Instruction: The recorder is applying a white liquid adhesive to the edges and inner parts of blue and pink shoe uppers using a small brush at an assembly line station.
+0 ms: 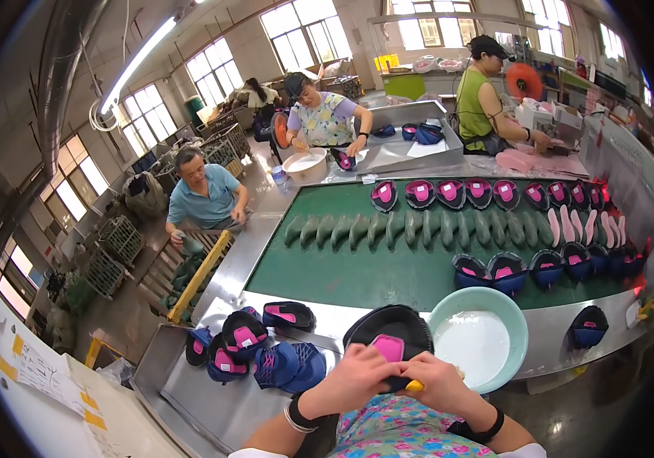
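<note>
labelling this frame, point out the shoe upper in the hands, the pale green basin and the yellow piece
Held shoe upper (401, 324), head view: dark surface, near its middle.
Pale green basin (519, 333), head view: right side of its rim.
Yellow piece (415, 385), head view: visible middle.

Bright light is let in through large paned windows (308, 34) set along the pale walls (250, 52), and a lit fluorescent tube (140, 65) is hung at the upper left near a thick pipe (56, 91). The grey floor (132, 307) is lined on the left with wire-mesh carts (121, 240), while an orange fan (524, 81) is placed toward the back right. The middle is taken up by a green-topped worktable (319, 271) framed in shiny metal, and a pale panel (117, 416) at the lower left is hung with paper sheets (48, 374) fixed by yellow tape (94, 420).
</note>
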`<state>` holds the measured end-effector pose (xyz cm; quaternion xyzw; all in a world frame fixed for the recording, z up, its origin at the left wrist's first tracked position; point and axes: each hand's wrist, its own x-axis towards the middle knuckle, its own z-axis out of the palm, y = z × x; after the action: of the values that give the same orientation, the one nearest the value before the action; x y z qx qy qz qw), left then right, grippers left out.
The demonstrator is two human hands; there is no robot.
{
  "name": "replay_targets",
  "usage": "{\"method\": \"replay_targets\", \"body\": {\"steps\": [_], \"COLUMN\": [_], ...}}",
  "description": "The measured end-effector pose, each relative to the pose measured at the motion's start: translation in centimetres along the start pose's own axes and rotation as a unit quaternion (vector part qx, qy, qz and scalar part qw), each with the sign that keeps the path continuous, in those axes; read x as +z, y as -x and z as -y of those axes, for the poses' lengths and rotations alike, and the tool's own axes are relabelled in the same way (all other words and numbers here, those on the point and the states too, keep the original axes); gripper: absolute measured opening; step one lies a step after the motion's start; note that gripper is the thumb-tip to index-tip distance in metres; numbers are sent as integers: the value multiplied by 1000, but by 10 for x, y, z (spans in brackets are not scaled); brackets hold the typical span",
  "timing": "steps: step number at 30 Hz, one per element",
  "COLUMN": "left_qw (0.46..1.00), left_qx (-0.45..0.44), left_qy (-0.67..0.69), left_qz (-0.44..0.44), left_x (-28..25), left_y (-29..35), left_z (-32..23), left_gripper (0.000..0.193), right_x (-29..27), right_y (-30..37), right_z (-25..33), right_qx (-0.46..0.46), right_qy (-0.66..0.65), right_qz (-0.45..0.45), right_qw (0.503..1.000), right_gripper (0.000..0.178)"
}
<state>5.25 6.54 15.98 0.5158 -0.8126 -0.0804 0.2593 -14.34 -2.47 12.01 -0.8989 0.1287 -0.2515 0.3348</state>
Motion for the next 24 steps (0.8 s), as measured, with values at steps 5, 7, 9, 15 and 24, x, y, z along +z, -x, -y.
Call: {"method": "replay_targets", "body": {"steps": [5,7,9,15,24], "left_qw": [886,891,821,814,766], "left_qx": [-240,-315,-265,-279,-176], "left_qy": [113,237,488,510,606], "left_qz": [-381,-224,-129,-10,-122], "left_x": [11,21,36,55,64], "left_y": [8,20,15,27,25], "left_z": [30,39,22,24,2], "left_gripper": [36,61,74,90,101], "right_x": [-25,-34,-33,-21,-30], "right_y": [9,9,10,10,10], "right_z": [13,18,15,7,4], "right_qx": [92,96,91,100,169], "right_qy": [-63,-122,-143,-221,-186], "right_qz": [-145,-156,-116,14,159], "right_qw": [983,976,979,970,955], "right_gripper": [48,51,52,52,46]}}
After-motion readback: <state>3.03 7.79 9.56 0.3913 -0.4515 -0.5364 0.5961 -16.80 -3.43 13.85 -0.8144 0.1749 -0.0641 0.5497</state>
